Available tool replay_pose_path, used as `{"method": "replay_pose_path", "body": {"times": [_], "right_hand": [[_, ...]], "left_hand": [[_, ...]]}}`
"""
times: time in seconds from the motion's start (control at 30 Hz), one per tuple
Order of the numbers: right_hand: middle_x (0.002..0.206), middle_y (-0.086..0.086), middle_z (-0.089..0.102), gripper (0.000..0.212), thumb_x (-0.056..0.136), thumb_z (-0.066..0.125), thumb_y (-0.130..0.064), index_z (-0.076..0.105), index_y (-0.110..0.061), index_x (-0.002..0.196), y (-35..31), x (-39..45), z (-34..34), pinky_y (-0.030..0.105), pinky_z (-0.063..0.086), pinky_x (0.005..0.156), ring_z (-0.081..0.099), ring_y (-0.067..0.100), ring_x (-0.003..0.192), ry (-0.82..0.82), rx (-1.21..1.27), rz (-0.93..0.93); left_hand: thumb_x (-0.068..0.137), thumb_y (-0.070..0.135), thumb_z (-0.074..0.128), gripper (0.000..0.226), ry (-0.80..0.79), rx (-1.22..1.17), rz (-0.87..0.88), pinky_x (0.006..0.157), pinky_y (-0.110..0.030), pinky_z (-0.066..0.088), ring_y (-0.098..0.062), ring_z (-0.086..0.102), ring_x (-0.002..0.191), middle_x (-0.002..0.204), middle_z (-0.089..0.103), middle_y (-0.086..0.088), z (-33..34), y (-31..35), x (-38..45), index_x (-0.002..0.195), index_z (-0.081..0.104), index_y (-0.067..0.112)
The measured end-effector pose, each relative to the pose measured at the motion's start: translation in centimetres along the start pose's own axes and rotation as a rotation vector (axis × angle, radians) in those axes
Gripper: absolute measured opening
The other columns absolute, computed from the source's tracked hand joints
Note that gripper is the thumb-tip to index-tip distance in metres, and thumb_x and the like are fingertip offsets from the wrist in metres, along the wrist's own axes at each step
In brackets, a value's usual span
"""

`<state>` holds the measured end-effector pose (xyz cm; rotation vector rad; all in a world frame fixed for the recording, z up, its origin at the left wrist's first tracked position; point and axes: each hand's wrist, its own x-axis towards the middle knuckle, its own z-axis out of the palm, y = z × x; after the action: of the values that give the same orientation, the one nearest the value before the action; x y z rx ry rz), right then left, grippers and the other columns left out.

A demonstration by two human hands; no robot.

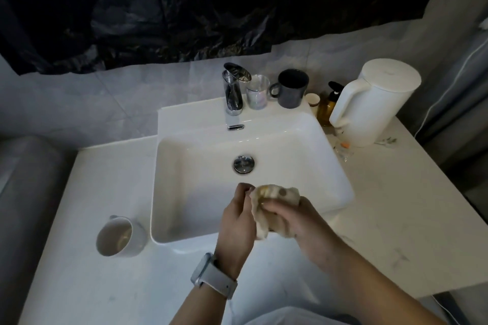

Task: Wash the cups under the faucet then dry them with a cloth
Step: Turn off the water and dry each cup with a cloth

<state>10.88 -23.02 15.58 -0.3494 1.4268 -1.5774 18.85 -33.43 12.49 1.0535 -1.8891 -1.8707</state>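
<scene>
Over the sink's (327, 166) near edge, I see both hands bunched around a cloth (274, 200).

The right hand (287, 219) grips the crumpled beige cloth, fingers curled over it; the left hand (239, 215), watch (211, 274) on the wrist, pinches its left side. I cannot tell whether a cup sits inside the cloth. A white mug (118, 236) stands on the tabletop (92, 285) left of the sink. Behind the basin, right of the faucet (233, 87), stand a clear glass (257, 91) and a dark mug (291, 88), with a white kettle (375, 103) further right.
</scene>
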Motion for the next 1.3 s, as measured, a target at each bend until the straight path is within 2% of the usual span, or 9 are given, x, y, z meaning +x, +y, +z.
{"method": "replay_pose_path", "body": {"times": [0.17,0.37,0.53,0.73,0.93,1.03,1.07,1.17,1.3], "right_hand": [[0.082,0.009,0.069,0.005,0.086,0.064,-0.022,0.066,-0.017,0.088,0.2,2.0,1.3,0.035,0.057,0.066,0.069,0.020,0.073,-0.022,0.482,0.351],[0.074,-0.002,0.070,0.009,0.078,0.070,-0.003,0.068,-0.007,0.086,2.5,2.1,3.4,0.021,0.051,0.067,0.066,0.009,0.073,0.023,-0.058,-0.081],[0.078,-0.009,0.074,0.018,0.071,0.073,-0.017,0.071,-0.014,0.089,2.5,2.5,4.4,0.013,0.049,0.068,0.068,0.001,0.078,0.157,-0.060,-0.179],[0.066,-0.013,0.067,0.015,0.077,0.068,-0.024,0.067,-0.011,0.071,2.9,4.1,1.8,0.009,0.045,0.063,0.059,-0.005,0.064,0.366,-0.293,-0.330],[0.088,-0.002,0.073,0.008,0.091,0.063,-0.022,0.069,-0.016,0.090,-1.3,6.0,-4.2,0.012,0.050,0.069,0.067,0.005,0.085,0.573,-0.209,-0.343],[0.090,0.019,0.068,0.066,0.082,0.067,-0.049,0.058,0.010,0.109,-2.4,7.9,-5.0,0.036,0.049,0.073,0.066,0.023,0.084,0.428,-0.279,-0.139],[0.089,0.012,0.070,0.068,0.082,0.063,-0.052,0.057,0.007,0.116,-2.2,8.9,-4.6,0.034,0.046,0.097,0.067,0.015,0.085,0.335,-0.234,-0.055],[0.068,-0.023,0.067,0.047,0.080,0.061,-0.034,0.050,-0.015,0.121,-1.4,10.1,-3.9,0.008,0.044,0.066,0.062,-0.010,0.083,0.097,-0.027,0.016],[0.112,-0.026,0.067,0.030,0.096,0.045,-0.029,0.060,-0.027,0.122,-1.2,9.7,-5.5,0.013,0.046,0.088,0.059,-0.002,0.109,0.029,-0.137,-0.130]], "left_hand": [[0.085,0.053,0.038,0.030,0.009,0.335,0.258,0.073,-0.030,0.050,-0.010,0.061,0.084,0.088,0.065,0.008,-2.3,-0.4,-0.9,0.093,0.056,0.031],[0.081,0.073,0.043,0.068,-0.111,-0.140,-0.244,0.087,-0.047,0.055,-0.027,0.070,0.094,0.095,0.074,-0.010,-4.6,-1.9,2.4,0.103,0.066,0.013],[0.098,0.050,0.043,0.054,-0.044,-0.228,-0.223,0.095,-0.047,0.051,-0.033,0.068,0.102,0.102,0.071,-0.022,-4.8,-1.3,3.9,0.108,0.064,0.001],[0.103,0.047,0.032,0.056,0.059,-0.256,-0.315,0.048,-0.023,0.040,-0.020,0.055,0.059,0.076,0.065,-0.011,-3.7,-1.1,5.8,0.113,0.058,-0.001],[0.102,0.047,0.034,0.045,0.146,-0.409,-0.380,0.044,-0.020,0.026,-0.018,0.040,0.045,0.057,0.052,-0.005,-2.4,0.8,6.5,0.084,0.061,0.016],[0.100,0.047,0.037,0.043,0.156,-0.488,-0.456,0.046,-0.021,0.030,-0.018,0.042,0.044,0.060,0.058,-0.007,-1.1,1.3,6.9,0.081,0.063,0.018],[0.100,0.046,0.037,0.043,0.158,-0.513,-0.474,0.046,-0.021,0.030,-0.018,0.042,0.043,0.062,0.060,-0.008,-0.6,1.3,7.0,0.082,0.063,0.018],[0.100,0.044,0.036,0.042,0.164,-0.609,-0.501,0.044,-0.018,0.030,-0.017,0.043,0.042,0.061,0.062,-0.006,0.5,1.0,7.6,0.083,0.062,0.017],[0.100,0.042,0.037,0.041,0.164,-0.731,-0.529,0.038,-0.015,0.028,-0.017,0.040,0.042,0.063,0.061,-0.006,0.6,0.7,8.5,0.082,0.060,0.014]]}}
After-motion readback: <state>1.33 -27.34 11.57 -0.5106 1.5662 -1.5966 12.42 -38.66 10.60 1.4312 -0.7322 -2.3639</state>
